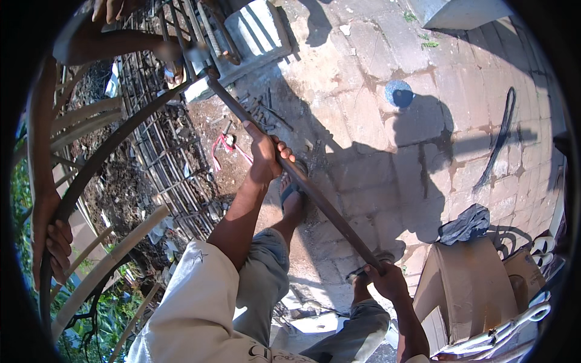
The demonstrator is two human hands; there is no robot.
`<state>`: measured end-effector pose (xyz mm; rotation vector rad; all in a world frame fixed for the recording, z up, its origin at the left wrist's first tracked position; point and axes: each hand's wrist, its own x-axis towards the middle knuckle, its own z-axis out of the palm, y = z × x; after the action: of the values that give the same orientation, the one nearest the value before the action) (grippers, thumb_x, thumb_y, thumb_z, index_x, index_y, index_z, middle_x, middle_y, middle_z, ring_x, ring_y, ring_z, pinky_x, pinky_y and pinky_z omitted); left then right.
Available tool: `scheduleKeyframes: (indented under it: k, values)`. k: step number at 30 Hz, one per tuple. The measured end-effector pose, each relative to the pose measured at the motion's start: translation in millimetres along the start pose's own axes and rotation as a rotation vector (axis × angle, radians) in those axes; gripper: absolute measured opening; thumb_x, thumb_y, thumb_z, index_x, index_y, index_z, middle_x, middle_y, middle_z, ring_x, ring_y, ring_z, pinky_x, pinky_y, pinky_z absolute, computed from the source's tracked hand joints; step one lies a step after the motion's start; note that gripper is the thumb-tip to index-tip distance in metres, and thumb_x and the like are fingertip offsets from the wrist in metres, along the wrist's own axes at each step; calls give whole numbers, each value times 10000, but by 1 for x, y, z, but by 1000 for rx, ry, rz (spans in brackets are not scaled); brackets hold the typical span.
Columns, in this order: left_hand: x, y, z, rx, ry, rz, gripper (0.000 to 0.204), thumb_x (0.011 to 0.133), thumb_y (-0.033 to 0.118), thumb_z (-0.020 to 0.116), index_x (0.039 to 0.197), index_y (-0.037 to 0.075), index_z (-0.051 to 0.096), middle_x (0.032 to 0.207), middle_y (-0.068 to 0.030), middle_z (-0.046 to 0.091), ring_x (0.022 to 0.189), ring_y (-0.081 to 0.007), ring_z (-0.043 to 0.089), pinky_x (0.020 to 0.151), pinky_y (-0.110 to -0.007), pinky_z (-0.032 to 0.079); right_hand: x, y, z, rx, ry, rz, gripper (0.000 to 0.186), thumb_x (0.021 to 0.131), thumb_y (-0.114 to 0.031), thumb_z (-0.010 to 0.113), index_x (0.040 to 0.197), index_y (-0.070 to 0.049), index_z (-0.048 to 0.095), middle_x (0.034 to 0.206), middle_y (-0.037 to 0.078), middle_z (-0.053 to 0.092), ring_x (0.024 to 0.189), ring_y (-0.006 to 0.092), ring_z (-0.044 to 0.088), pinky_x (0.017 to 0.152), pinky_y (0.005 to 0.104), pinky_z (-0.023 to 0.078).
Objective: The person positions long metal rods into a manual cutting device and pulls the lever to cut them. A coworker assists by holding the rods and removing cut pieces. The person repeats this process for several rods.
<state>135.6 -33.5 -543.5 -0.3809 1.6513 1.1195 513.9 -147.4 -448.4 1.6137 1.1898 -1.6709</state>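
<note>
I grip a long brown metal bar (327,209) that slants from the upper middle down to the right. My left hand (266,151) is closed around its upper middle, and my right hand (385,276) around its lower end. The bar's upper end meets a dark curved metal strip (103,151) beside a pale block (257,42) with short upright rods. Another person's hand (51,248) holds that strip at the far left, and their other arm (103,47) reaches over toward the junction. Beneath lie loose short metal pieces (269,115) and pink cord (224,145).
Bundled rods (151,139) and pale curved strips (109,260) lie at the left beside plants. A cardboard box (466,284) with a dark cloth (466,224) stands at lower right. A long dark loop (502,127) and a round speckled object (396,91) lie on the paving.
</note>
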Motion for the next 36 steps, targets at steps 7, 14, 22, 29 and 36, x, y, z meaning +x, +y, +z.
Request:
scheduleKeyframes:
  k: [7, 14, 22, 29, 36]
  values:
    - [-25, 16, -16, -16, 33, -13, 715, 799, 817, 256, 772, 112, 372, 536, 2, 335, 393, -139, 360, 411, -348, 409, -63, -20, 31, 109, -152, -60, 554, 849, -534, 592, 797, 15, 645, 623, 158, 608, 627, 291, 623, 619, 395, 475]
    - [-114, -31, 30, -87, 19, -68, 668, 861, 719, 350, 757, 63, 415, 512, -42, 386, 377, -170, 412, 367, -340, 409, -144, 14, -10, 17, -84, 174, 482, 807, -483, 658, 881, -7, 652, 665, 152, 634, 670, 250, 650, 642, 376, 483]
    - [-124, 60, 38, -257, -114, -79, 484, 957, 564, 337, 937, 86, 413, 654, -35, 440, 479, -139, 453, 435, -324, 465, -235, -88, -51, -43, -65, 1, 347, 972, -387, 409, 1084, -60, 446, 691, 223, 598, 682, 437, 605, 594, 508, 442]
    - [-105, 108, 58, -199, -39, -72, 370, 979, 446, 394, 1066, 86, 401, 749, -53, 457, 512, -152, 469, 467, -351, 506, -215, -217, -86, 25, -97, 17, 426, 968, -433, 418, 956, -11, 475, 631, 178, 575, 557, 353, 584, 528, 477, 449]
    - [-95, 85, 80, -208, 0, -62, 306, 968, 369, 481, 971, 73, 403, 726, -52, 447, 523, -164, 483, 483, -360, 533, -174, -209, -134, -174, -56, 23, 524, 944, -501, 439, 966, 13, 537, 738, 160, 603, 716, 239, 593, 651, 373, 455]
